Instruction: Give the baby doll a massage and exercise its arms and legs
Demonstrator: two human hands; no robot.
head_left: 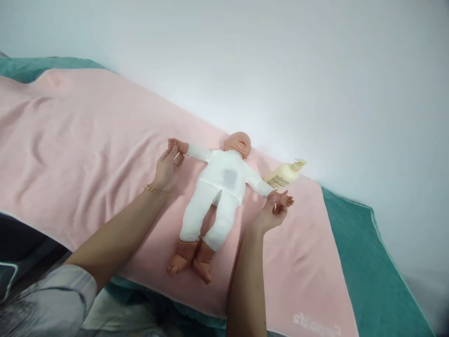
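A baby doll (224, 180) with a white cloth body lies on its back on a pink blanket (115, 126), its arms stretched out to both sides. My left hand (167, 167) has its fingers closed around the doll's hand on the left. On the other side, my right hand (271, 216) grips the doll's other hand between thumb and fingers. The doll's head points away from me and its bare feet toward me. A grey square patch shows on its chest. Just beyond my right hand, a cream pump bottle (285, 174) lies tilted on the blanket.
Green cloth (365, 243) shows under the blanket at the right and at the far left. A white wall (280, 70) rises right behind the doll and bottle. The blanket's front edge runs below the doll's feet, with a dark area at the lower left.
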